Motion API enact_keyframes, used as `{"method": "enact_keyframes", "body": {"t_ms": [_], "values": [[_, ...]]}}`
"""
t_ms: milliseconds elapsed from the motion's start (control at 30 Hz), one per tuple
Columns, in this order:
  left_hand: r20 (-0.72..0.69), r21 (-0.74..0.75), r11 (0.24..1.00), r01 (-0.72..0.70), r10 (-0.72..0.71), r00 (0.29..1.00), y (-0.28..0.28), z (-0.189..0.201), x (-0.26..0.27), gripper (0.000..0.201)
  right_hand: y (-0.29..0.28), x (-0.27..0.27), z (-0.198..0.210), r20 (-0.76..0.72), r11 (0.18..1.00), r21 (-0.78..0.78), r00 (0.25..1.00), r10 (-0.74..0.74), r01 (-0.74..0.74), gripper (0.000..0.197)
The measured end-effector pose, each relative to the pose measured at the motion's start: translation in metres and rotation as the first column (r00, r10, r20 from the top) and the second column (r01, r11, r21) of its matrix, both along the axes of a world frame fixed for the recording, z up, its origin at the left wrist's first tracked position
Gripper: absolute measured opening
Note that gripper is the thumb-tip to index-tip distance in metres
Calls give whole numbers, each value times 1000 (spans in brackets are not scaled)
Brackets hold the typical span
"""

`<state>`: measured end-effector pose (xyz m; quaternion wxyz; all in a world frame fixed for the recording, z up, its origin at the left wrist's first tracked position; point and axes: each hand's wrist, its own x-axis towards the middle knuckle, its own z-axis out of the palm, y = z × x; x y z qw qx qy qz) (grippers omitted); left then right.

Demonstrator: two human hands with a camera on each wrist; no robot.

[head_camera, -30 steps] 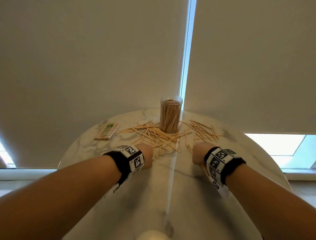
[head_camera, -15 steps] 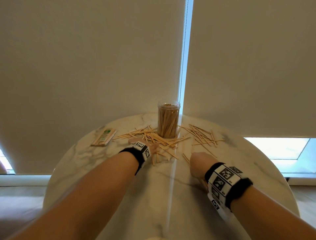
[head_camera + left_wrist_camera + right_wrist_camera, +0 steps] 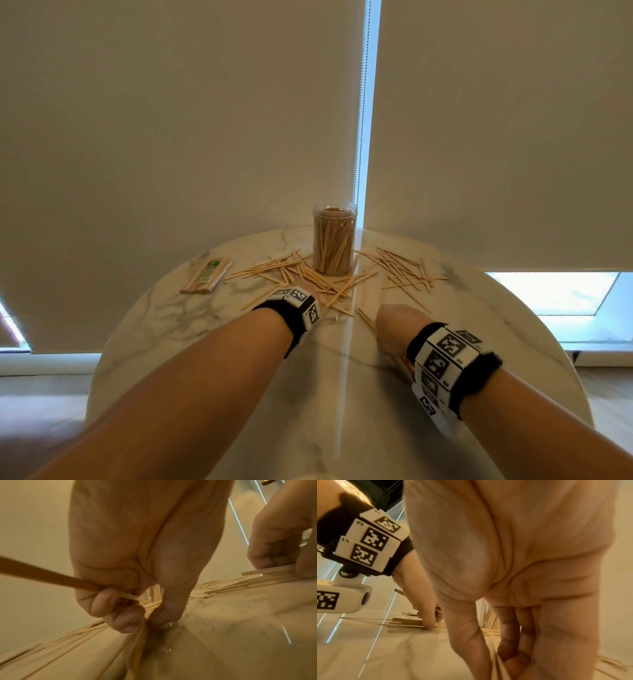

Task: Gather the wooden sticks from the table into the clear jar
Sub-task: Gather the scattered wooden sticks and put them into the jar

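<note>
At the far edge of the round white marble table [image 3: 513, 342], just in front of two drawn beige roller blinds [image 3: 171, 137], stands the clear cylindrical plastic jar [image 3: 334, 240]. It is upright, lidless and already packed with wooden sticks standing on end. Around its base the loose thin wooden sticks [image 3: 308, 274] lie scattered flat on the table, one heap fanning out to the left and in front of the jar, another spread [image 3: 400, 270] to its right.

Toward the table's left edge, well apart from the jar, lies a flat clear packet of sticks with a green label [image 3: 207, 275].

Both forearms reach over the near edge, each with a black wrist strap carrying white blocks printed with black square codes [image 3: 445, 356]. The left hand [image 3: 133, 561] is down among the sticks in front of the jar; its grip is closed, fingers [image 3: 120, 618] curled and thumb tip pressed at the table, with several sticks [image 3: 42, 574] pinched in it. The right hand [image 3: 513, 574] sits nearer the table's middle, right of the left hand; its grip is also closed, thumb and curled fingers [image 3: 513, 655] holding a small bundle of sticks [image 3: 267, 572] low over the table.
</note>
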<state>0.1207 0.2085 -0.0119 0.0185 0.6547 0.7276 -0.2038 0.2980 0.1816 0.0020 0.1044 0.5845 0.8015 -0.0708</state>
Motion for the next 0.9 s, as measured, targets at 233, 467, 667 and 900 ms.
{"method": "enact_keyframes", "body": {"t_ms": [233,467,667,900], "values": [[8,27,997,-77,77,997,-19,-16,-13,33,-15,-5,0,27,998,17,998,57,-57,26],[248,211,930,-301,247,937,-42,-17,-18,40,-23,-8,-2,31,999,14,999,41,-42,24],[557,247,909,-335,149,817,-52,-7,-38,48,-21,3,8,-116,998,-66,993,-26,18,24],[752,409,863,-296,-135,645,-72,3,-42,41,-10,-4,28,-673,978,-194,715,-188,75,8]]}}
